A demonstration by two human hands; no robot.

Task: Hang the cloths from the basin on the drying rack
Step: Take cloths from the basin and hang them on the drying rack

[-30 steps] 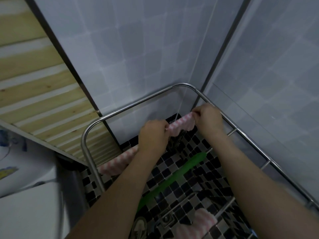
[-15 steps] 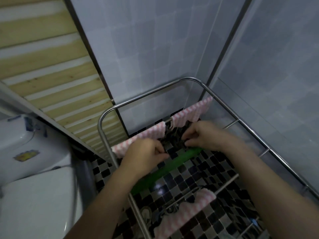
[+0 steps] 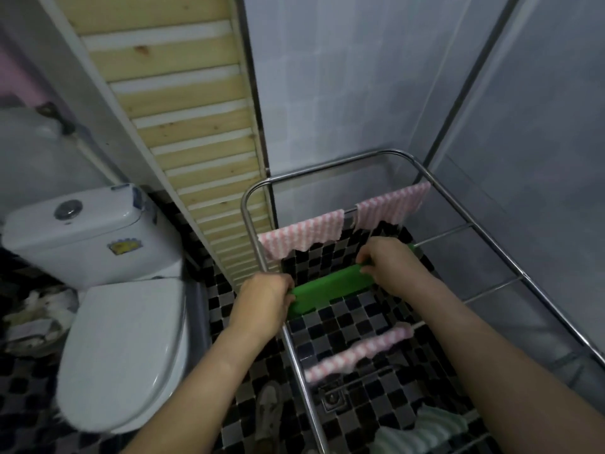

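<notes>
Left hand (image 3: 265, 299) and right hand (image 3: 391, 265), fingers (image 3: 366, 269) gripping green cloth (image 3: 330, 286), left fingertips hidden, rack (image 3: 327, 167) cut off

Left hand (image 3: 262, 299) grips the left end of the green cloth (image 3: 330, 285); right hand (image 3: 389, 267) grips its right end; both forearms reach forward.

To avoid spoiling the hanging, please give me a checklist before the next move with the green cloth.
1. Left hand grip on green cloth: ok.
2. Right hand grip on its other end: ok.
3. Green cloth on a drying rack rail: ok.
4. Far pink cloths apart from it: ok.
5. It hangs evenly on both sides: cannot tell.
6. Basin emptied: cannot tell, not in view.
</notes>
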